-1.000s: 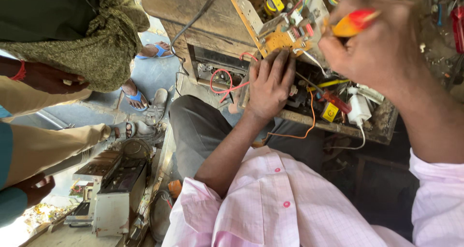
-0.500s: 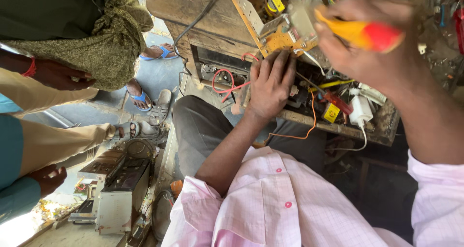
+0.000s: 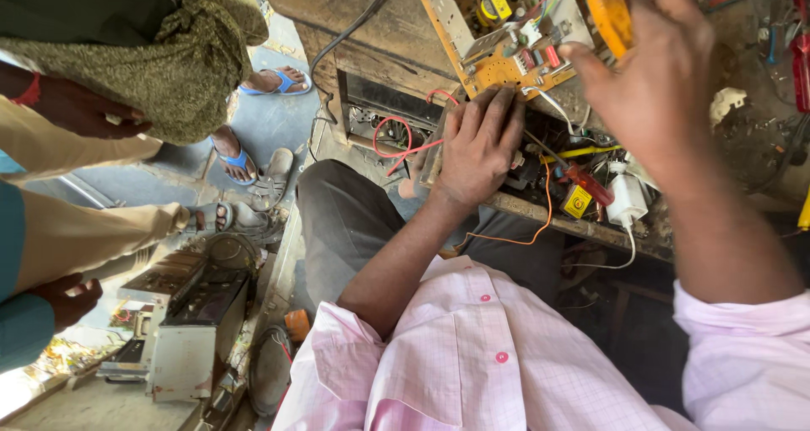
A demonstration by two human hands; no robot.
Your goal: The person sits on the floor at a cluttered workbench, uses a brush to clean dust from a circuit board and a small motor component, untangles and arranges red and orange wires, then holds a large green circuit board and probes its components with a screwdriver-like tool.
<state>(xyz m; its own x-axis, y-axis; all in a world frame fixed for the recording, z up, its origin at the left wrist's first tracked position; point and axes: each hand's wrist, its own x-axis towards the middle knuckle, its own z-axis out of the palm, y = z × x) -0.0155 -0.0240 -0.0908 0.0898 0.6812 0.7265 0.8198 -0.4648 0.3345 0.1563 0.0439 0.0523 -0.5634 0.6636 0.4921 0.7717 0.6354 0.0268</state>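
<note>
Circuit board: matt tan laminate, studded with glossy plastic parts. Screwdriver handle: smooth, shiny orange and red plastic. Workbench: rough, worn brown wood, dusty. Wires: slick plastic sheath, red. Adapter: smooth white plastic, grimy. Shirt: soft pink woven cloth, fine check, glossy pink buttons. Old casing on ground: dull grey metal, scuffed.

Pink checked shirt, ochre circuit board, blue sandals, and a seemingly orange-yellow tool handle.
</note>
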